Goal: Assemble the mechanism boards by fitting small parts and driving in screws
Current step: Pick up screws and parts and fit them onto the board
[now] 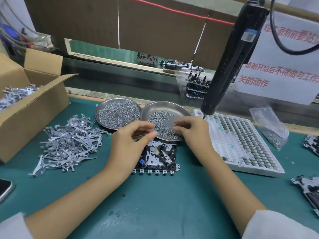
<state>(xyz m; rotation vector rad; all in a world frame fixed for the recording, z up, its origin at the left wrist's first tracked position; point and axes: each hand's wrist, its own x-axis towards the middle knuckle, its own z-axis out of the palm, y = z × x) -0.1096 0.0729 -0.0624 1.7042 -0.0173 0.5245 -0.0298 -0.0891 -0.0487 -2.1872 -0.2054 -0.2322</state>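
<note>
A black mechanism board (158, 158) with metal parts and a blue piece lies on the green mat in front of me. My left hand (131, 144) hovers over its left side, fingers curled, thumb and forefinger close together. My right hand (193, 133) is above the board's right side, at the rim of the right steel dish (165, 107) of screws, fingers curled as if pinching something tiny; what it holds is too small to see. A black electric screwdriver (229, 62) hangs over the dish's right edge.
A second steel dish (119, 114) of screws stands left of the first. Loose metal levers (69, 144) are piled at the left beside an open cardboard box (29, 107). A white parts tray (241, 142), a bag of screws (271, 128), more boards (309, 188) and a phone (5, 187) surround the work spot.
</note>
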